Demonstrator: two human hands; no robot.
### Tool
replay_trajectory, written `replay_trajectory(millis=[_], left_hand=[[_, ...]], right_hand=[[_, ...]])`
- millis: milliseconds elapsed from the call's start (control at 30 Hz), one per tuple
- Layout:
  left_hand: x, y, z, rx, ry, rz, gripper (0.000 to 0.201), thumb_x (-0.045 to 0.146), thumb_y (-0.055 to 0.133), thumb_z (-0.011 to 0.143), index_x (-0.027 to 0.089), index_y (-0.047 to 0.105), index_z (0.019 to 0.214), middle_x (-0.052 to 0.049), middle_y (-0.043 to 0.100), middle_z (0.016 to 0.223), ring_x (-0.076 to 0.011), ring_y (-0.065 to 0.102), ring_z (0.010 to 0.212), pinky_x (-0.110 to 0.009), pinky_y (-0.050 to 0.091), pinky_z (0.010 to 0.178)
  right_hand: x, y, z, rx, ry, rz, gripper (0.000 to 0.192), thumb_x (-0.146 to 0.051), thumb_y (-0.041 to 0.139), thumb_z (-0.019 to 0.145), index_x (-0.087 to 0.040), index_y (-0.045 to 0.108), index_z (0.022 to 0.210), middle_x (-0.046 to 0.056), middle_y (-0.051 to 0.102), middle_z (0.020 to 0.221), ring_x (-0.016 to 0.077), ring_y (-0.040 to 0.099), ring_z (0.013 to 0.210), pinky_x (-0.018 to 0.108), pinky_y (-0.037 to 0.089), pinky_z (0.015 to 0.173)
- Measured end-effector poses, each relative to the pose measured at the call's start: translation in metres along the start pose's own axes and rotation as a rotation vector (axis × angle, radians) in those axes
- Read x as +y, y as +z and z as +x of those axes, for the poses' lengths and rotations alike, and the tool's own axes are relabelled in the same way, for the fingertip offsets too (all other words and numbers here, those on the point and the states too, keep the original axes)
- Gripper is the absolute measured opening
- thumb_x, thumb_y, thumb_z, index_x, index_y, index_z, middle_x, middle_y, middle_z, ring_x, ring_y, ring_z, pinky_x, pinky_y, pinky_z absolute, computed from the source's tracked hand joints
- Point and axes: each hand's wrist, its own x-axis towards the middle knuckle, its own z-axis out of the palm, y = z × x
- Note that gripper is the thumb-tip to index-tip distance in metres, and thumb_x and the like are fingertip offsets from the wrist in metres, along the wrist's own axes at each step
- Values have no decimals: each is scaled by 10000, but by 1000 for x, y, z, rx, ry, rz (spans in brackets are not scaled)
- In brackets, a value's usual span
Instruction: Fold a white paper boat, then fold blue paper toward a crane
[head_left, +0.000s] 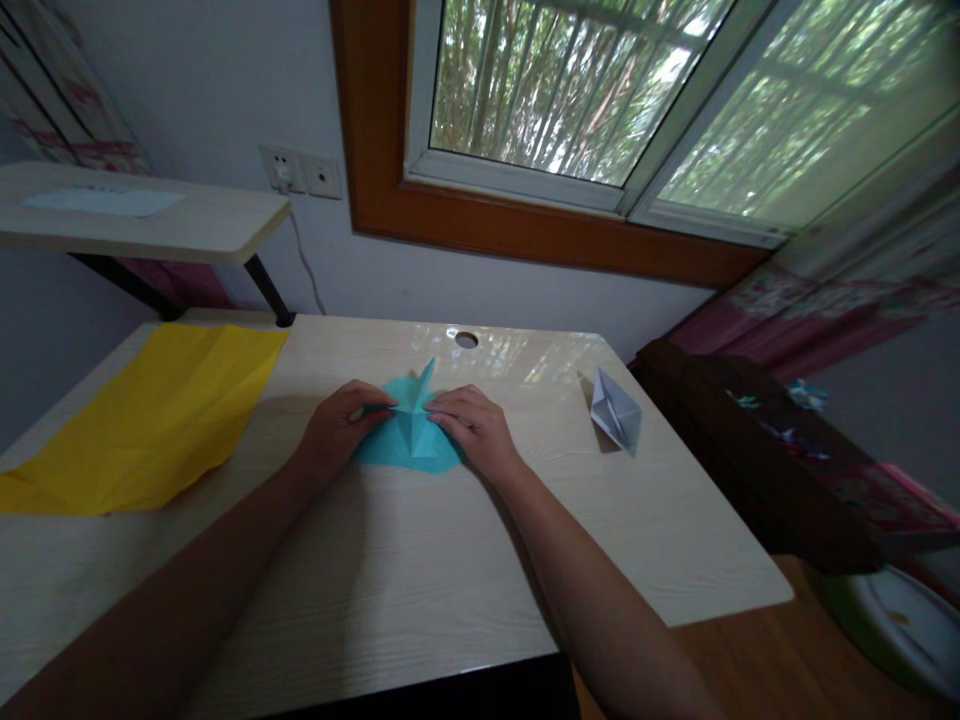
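Your left hand (341, 425) and right hand (480, 430), set slightly apart, each pinch one side of the creased turquoise paper (411, 437), which lies on the pale desk (450, 570) with one point raised, between the yellow sheet (161, 415) to the left and the folded grey paper (615, 412) to the right.

Desk (450, 570) carries yellow sheet (157, 420) left, folded blue paper (412, 435) centre, folded grey paper (616, 410) right; raised shelf (225, 215) carries one pale sheet (105, 200).
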Motion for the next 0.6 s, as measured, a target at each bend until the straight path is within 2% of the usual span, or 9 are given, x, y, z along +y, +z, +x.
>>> replay_trajectory(millis=[167,300,467,600], left_hand=[[3,2,0,71,164,214,120,337,683,910,268,767,961,-40,723,949,-219,626,995,-439,447,1035],[10,6,-2,40,276,285,118,309,653,934,252,749,970,-30,736,935,-197,647,936,-462,426,1099],[13,8,-8,14,291,365,178,316,603,962,251,693,1100,-52,738,1003,-219,665,1009,-393,536,945],[12,8,-11,-38,367,404,347,257,578,975,262,567,1322,-49,725,1014,-187,673,917,-336,556,849]], right_hand=[[-2,1,0,-10,-12,4,154,-283,653,956,-279,777,1048,46,770,994,200,689,948,389,558,880],[-3,1,0,-41,22,-10,152,-316,648,959,-295,777,1036,40,769,1001,208,688,963,403,561,894],[-3,1,0,-79,49,-14,154,-342,644,960,-302,778,1023,36,772,1008,217,688,984,422,560,916],[-4,1,1,-78,29,-12,149,-338,648,958,-294,777,1020,39,769,1008,209,687,974,403,560,902]])
